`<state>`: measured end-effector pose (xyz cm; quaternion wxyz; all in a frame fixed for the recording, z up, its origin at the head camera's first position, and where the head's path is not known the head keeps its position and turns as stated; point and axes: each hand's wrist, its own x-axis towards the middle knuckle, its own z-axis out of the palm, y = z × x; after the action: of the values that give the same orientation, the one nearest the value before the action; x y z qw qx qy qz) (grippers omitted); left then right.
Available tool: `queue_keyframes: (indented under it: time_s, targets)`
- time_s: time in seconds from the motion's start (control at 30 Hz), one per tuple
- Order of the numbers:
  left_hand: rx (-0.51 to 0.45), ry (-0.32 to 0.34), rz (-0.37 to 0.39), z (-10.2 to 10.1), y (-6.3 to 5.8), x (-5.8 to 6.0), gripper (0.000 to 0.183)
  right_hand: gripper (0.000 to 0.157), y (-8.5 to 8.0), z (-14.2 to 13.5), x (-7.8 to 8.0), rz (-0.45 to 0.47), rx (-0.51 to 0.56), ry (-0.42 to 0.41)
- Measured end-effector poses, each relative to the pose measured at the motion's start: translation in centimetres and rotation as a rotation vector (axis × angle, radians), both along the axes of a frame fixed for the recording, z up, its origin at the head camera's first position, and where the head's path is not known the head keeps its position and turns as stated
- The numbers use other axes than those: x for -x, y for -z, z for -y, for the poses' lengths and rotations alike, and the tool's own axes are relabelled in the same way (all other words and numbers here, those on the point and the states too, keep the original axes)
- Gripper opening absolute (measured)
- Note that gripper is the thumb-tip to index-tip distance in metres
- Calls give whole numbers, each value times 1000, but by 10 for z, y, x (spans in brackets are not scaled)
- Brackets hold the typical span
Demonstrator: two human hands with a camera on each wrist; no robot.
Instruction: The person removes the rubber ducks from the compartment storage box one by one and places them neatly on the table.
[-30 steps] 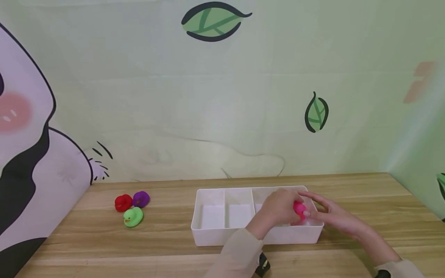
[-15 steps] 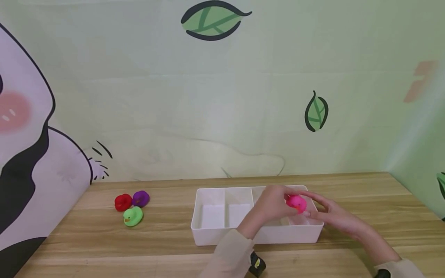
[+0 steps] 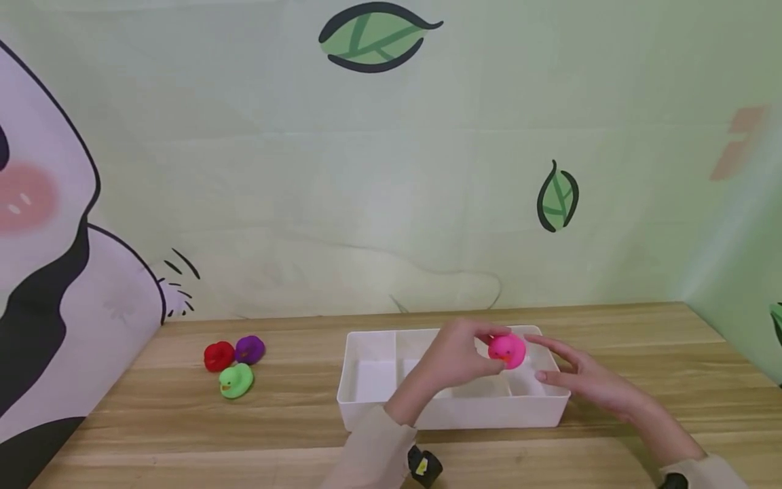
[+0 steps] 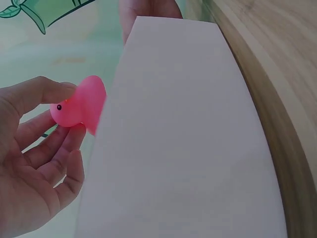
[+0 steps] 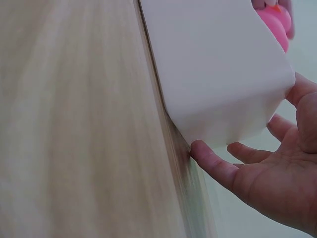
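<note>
In the head view, my left hand (image 3: 461, 356) pinches a pink rubber duck (image 3: 507, 352) between thumb and fingers. The duck is over the right part of a white divided box (image 3: 458, 413). The left wrist view shows the duck's head (image 4: 63, 110) between my thumb and fingertips, with the box wall covering part of its body. My right hand (image 3: 589, 380) is at the box's right end, thumb and index finger reaching over the rim. Its other fingers (image 5: 215, 163) spread along the outside of that end in the right wrist view, rather straight.
Left of the box, a red duck (image 3: 218, 356), a purple duck (image 3: 250, 350) and a green duck (image 3: 235, 381) sit close together on the wooden table (image 3: 293, 414). A green backdrop (image 3: 366, 204) with leaf and panda drawings rises behind.
My left hand has lifted the pink duck out of the box's right-end compartment and carried it leftward, away from my right thumb. My right hand has stayed at the box end.
</note>
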<state>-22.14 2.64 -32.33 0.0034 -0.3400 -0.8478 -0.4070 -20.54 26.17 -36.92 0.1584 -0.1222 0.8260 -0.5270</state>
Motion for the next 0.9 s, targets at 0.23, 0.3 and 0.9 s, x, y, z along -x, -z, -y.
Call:
queue_keyframes:
  time_s: [0.23,0.3,0.9]
  targets:
    - [-1,18,-55,25,-3,-5,35,62,0,-2,0,-40,-35,10]
    - [-7,12,-55,33,-4,-6,35,62,0,-1,0,-56,-36,9]
    - [-27,-174,-55,113,-13,-17,38,62,2,-2,0,-68,-24,-4]
